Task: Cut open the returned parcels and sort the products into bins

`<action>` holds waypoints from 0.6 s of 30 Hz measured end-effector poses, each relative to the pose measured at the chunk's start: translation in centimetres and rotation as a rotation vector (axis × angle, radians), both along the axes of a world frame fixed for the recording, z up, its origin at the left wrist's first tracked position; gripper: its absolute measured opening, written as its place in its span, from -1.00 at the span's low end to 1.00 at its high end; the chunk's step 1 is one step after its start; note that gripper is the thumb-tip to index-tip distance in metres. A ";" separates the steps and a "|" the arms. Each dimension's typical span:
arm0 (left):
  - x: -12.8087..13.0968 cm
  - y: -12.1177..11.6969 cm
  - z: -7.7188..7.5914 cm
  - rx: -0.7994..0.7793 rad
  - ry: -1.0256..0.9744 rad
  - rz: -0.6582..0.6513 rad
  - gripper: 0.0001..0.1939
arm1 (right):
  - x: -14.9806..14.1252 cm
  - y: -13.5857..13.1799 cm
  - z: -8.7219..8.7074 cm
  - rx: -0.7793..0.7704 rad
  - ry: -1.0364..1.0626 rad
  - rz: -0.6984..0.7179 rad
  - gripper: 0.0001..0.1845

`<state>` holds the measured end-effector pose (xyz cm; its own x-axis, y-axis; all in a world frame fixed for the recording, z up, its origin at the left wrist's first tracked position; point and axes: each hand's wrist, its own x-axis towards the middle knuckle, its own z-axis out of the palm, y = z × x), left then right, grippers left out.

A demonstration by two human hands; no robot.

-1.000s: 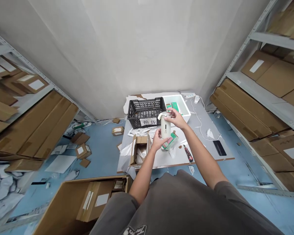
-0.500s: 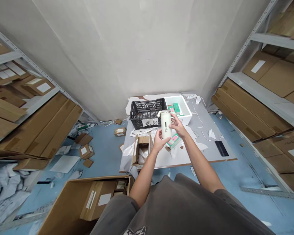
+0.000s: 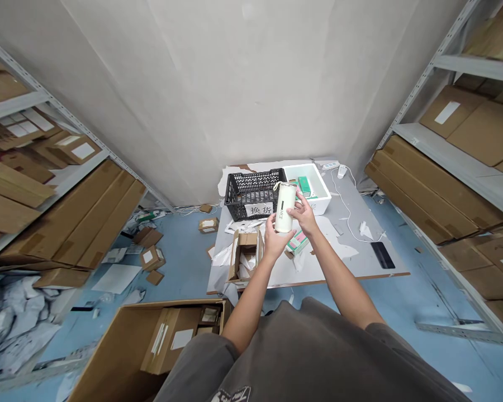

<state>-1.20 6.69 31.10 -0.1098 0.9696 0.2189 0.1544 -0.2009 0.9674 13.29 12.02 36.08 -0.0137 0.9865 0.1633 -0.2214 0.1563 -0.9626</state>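
Near the middle of the frame, we are holding a cream bottle (image 3: 285,209) up over the table (image 3: 362,263), tilting it slightly and turning its printed side towards us. Our left hand (image 3: 275,241) is cupping its base, fingers spread about as wide as the bottle; our right hand (image 3: 305,216) is gripping its upper side, thumb in front, partly closed. We seem to be looking it over, and any shift of grip is calling for one hand to be bearing the weight. Behind it, the black crate (image 3: 235,207) and white bin (image 3: 323,202) are standing side by side. The bottle is hiding part of the crate; our hands are covering part of the green box (image 3: 298,241). We are not making out the small lettering or the fingertips behind the bottle.
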 end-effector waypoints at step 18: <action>0.3 -0.4 -0.1 -0.064 -0.329 -0.236 0.00 | 0.2 -1.5 1.8 -0.011 -0.003 0.055 -0.03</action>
<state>-0.89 6.29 31.01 0.0631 0.9870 0.1479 -0.2081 -0.1319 0.9692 13.47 10.48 37.90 -0.0683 0.9859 0.1527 -0.2261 0.1338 -0.9649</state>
